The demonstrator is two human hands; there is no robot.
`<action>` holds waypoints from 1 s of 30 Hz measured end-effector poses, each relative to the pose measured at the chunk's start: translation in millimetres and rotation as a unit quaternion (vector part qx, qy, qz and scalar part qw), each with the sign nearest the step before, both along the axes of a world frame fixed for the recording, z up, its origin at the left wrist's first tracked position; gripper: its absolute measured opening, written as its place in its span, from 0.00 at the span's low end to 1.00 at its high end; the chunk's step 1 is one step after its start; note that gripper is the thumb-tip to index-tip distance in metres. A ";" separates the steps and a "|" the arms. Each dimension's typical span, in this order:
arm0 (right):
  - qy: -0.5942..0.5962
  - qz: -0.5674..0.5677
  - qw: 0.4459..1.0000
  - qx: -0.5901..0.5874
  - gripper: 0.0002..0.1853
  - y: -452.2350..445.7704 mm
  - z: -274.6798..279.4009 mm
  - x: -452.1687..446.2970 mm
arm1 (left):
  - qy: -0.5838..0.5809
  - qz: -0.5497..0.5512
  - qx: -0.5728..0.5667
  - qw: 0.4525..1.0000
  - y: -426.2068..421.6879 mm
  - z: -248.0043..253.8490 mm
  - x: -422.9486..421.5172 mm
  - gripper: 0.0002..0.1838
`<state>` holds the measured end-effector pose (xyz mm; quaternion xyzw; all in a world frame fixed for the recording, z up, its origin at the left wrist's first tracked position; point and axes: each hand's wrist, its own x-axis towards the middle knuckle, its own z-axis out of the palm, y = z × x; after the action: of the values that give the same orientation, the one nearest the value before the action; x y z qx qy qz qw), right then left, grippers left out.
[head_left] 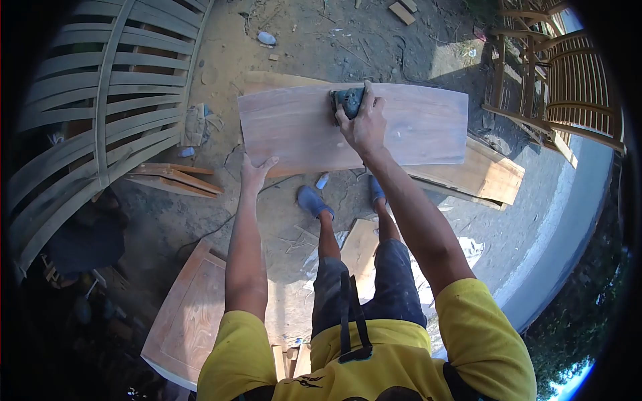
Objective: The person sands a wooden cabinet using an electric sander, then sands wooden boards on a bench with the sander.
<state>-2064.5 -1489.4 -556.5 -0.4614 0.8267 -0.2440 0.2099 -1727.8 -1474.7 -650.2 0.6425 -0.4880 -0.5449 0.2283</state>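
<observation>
A wide wooden panel point(294, 127) with a pale, dusty face lies in front of me. My right hand point(366, 130) is wrapped round a dark, dusty power sander point(350, 101), which rests on the panel's upper middle. At the near left corner, my left hand point(254, 175) grips the panel's edge, its thumb pointing right; part of its fingers is hidden. Another board point(281, 80) shows past the panel's far edge.
Stacked boards point(478, 174) lie to the right. A slatted wooden frame point(107, 87) stands at left, near smaller wood pieces point(177, 179). A framed wooden panel point(184, 314) lies at lower left. A dark cord point(210, 230) crosses the ground. Wooden railings point(578, 87) stand at far right.
</observation>
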 end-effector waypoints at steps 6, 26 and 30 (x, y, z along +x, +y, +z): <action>-0.027 0.084 0.996 0.005 0.55 -36.4 3.9 140.1 | 0.069 -0.013 -0.015 0.997 8.0 -11.8 18.7 0.43; 0.017 -0.001 0.997 0.074 0.51 37.3 16.9 -11.3 | -0.373 -0.252 -0.345 0.823 -68.0 13.3 -83.0 0.37; 0.070 -0.065 0.994 0.052 0.51 65.0 -2.3 -109.2 | -0.404 -0.245 -0.338 0.814 -80.8 -12.6 -110.5 0.39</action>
<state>-2173.7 -1424.4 -558.7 -0.4106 0.8794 -0.1809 0.1592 -1838.3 -1555.5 -662.8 0.5467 -0.8309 -0.0744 0.0726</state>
